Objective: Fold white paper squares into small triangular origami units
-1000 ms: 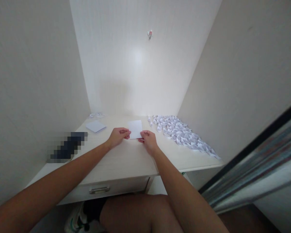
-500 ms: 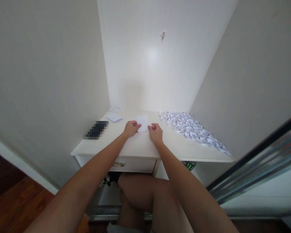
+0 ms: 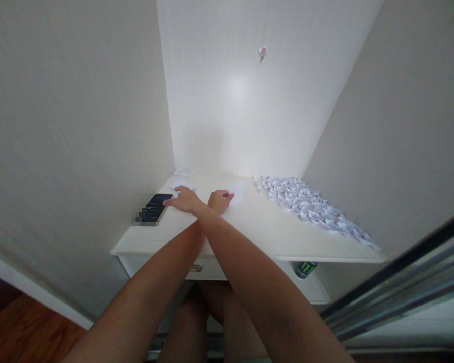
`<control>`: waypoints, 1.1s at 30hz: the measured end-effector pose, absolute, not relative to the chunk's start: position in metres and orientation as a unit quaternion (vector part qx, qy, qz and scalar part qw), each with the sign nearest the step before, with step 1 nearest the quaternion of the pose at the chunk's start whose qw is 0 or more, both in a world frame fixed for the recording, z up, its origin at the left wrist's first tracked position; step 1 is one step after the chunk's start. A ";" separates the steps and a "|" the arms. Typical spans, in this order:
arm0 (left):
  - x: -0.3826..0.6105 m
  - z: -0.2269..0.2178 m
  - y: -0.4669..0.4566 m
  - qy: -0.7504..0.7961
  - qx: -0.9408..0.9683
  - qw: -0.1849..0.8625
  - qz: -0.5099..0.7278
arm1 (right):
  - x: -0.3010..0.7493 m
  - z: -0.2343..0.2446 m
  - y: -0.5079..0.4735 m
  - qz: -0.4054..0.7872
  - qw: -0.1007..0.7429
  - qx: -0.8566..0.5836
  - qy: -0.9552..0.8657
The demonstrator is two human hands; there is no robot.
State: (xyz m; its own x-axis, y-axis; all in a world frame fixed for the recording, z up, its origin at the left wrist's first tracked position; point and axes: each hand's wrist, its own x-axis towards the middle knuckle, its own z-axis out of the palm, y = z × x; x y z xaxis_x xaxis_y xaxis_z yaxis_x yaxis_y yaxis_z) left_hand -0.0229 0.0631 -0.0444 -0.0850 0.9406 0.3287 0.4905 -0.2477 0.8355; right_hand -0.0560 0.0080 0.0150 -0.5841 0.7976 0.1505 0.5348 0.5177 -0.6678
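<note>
My arms cross over a pale wooden desk (image 3: 265,237). My right hand (image 3: 183,199) reaches left over my left forearm, its fingers stretched out and a fingertip at the edge of a dark phone (image 3: 157,205) with a lit screen. Nothing is in that hand. My left hand (image 3: 219,200) lies curled at the near left corner of a white paper sheet (image 3: 236,192) flat on the desk, fingers closed on its edge.
A long heap of several small folded white paper pieces (image 3: 312,207) runs along the desk's right side. A small stack of paper squares (image 3: 178,184) lies behind my right hand. A drawer handle (image 3: 195,268) and a green-marked can (image 3: 304,268) sit below the desktop. Walls close in on three sides.
My right hand let go of the sheet and swung left across my left arm to the phone. My left hand stayed at the sheet. The view drew back from the desk.
</note>
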 end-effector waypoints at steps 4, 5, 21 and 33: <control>-0.018 -0.050 0.073 0.573 0.652 0.199 0.454 | -0.080 -0.002 0.038 0.335 0.178 -0.385 -0.842; -0.018 -0.050 0.074 0.571 0.656 0.192 0.454 | -0.084 -0.007 0.043 0.338 0.173 -0.377 -0.845; -0.016 -0.053 0.069 0.585 0.623 0.166 0.493 | -0.096 -0.026 0.070 0.409 0.139 -0.312 -0.846; -0.024 -0.060 0.074 0.555 0.602 0.195 0.540 | -0.120 -0.027 0.065 0.397 0.169 -0.389 -0.814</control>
